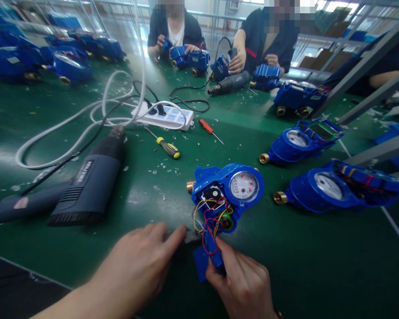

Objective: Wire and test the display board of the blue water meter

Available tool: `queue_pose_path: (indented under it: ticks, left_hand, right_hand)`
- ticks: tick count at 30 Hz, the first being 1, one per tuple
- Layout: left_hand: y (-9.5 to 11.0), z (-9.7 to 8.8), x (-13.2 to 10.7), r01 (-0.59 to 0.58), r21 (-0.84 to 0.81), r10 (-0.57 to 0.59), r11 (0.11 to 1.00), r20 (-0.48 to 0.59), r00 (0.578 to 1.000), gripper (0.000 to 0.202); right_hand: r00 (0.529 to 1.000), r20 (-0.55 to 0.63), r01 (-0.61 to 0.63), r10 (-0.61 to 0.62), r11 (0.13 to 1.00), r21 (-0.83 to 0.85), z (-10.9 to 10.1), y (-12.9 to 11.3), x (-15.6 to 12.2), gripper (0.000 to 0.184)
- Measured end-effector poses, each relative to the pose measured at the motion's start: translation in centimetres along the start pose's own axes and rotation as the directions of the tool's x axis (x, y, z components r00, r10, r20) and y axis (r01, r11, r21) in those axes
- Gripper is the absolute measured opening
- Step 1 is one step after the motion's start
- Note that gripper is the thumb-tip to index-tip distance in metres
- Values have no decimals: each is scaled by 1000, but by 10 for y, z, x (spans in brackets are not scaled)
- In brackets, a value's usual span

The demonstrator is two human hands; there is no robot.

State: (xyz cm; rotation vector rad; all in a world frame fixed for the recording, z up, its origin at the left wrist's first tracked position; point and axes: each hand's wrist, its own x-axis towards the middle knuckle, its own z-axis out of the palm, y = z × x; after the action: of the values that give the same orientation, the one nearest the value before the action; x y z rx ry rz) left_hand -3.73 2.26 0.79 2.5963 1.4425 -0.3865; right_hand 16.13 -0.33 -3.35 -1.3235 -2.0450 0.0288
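Observation:
An opened blue water meter (228,197) lies on the green table in front of me, its round dial facing up. Red, yellow and white wires (210,221) spill from its open housing beside a green round part. My right hand (242,279) pinches a small blue plastic piece (216,256) at the near side of the meter, where the wires run down. Under that piece sits a flat blue part (201,264). My left hand (142,257) is closed at the left, fingers at a dark greyish thing (192,237) too blurred to name.
Left lies a heat gun (95,177); beyond are a power strip (173,116), a yellow-black screwdriver (168,147) and a red screwdriver (206,126). More blue meters (322,186) stand right, beside grey metal bars (369,62). Two people (176,31) handle meters across the table.

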Motion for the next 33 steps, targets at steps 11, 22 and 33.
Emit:
queue_pose_path:
  ticks: [11, 22, 33]
  left_hand:
    - [1, 6, -3, 93, -215, -87, 972, 40, 995, 48]
    - [-2, 30, -6, 3, -466, -51, 885, -90, 995, 46]
    - [-5, 46, -2, -110, -172, 28, 979, -419, 908, 42]
  right_hand:
    - [1000, -10, -12, 12, 1000, 5, 2, 1, 0, 33]
    - [993, 37, -113, 109, 986, 122, -2, 2, 4, 23]
    - [988, -6, -151, 155, 968, 199, -6, -2, 10, 22]
